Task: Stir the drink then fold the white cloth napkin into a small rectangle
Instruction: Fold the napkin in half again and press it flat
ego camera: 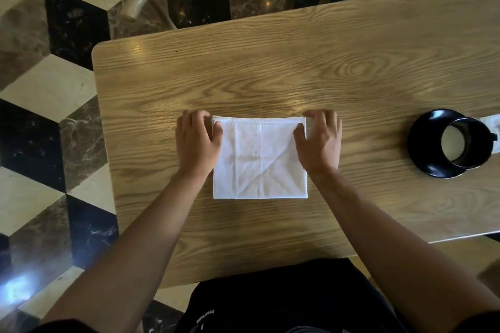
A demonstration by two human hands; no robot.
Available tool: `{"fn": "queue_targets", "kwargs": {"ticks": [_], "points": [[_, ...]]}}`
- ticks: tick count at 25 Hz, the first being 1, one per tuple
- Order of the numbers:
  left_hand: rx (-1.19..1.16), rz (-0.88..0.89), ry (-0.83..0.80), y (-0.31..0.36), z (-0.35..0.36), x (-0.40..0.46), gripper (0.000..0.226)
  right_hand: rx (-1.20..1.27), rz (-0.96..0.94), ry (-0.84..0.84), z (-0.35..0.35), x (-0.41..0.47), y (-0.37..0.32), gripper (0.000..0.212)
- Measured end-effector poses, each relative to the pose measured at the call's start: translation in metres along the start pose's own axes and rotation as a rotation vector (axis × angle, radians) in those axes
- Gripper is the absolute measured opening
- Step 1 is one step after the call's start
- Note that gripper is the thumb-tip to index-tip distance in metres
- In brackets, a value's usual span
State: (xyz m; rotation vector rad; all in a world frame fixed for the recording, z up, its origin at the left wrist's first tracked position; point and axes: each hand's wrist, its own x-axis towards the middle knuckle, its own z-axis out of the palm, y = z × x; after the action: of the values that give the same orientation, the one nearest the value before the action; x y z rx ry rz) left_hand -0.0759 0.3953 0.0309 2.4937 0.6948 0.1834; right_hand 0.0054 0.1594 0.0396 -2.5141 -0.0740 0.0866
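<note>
With the left hand and right hand each pinching a far corner of the folded white cloth napkin, uneven pulling could slide its layers askew.

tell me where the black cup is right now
In the head view the black cup sits on a black saucer at the right side of the table, right of the white napkin and the right hand.

1 napkin, 1 cup, 1 saucer, 1 table.
</note>
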Motion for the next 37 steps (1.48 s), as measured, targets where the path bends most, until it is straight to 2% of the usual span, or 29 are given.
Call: {"fn": "queue_targets", "kwargs": {"ticks": [2, 4, 9, 14, 22, 27, 32, 37], "points": [[0.107, 0.175, -0.047, -0.008, 0.002, -0.009, 0.028, -0.017, -0.162, -0.044, 0.007, -0.013, -0.008, 0.032], [0.145, 0.268, -0.122, -0.017, 0.005, -0.018, 0.043, -0.007, -0.31, -0.123, 0.022, -0.028, -0.018, 0.037], [0.219, 0.546, -0.227, -0.034, 0.013, -0.03, 0.055, -0.036, -0.455, -0.335, 0.063, -0.057, -0.056, 0.054], [0.367, 0.496, -0.261, -0.039, 0.025, -0.029, 0.07, -0.064, -0.463, -0.379, 0.09, -0.061, -0.067, 0.065], [0.449, 0.497, -0.22, -0.041, 0.033, -0.032, 0.071, -0.217, -0.531, -0.302, 0.099, -0.057, -0.053, 0.073], [0.45, 0.496, -0.247, -0.039, 0.032, -0.031, 0.074, -0.308, -0.584, -0.281, 0.076, -0.044, -0.022, 0.071], [0.447, 0.494, -0.237, -0.041, 0.033, -0.03, 0.076, -0.414, -0.53, -0.225, 0.041, -0.019, 0.031, 0.076], [0.441, 0.489, -0.244, -0.039, 0.031, -0.03, 0.075, -0.464, -0.542, -0.244, 0.042, -0.016, 0.04, 0.079]]}}
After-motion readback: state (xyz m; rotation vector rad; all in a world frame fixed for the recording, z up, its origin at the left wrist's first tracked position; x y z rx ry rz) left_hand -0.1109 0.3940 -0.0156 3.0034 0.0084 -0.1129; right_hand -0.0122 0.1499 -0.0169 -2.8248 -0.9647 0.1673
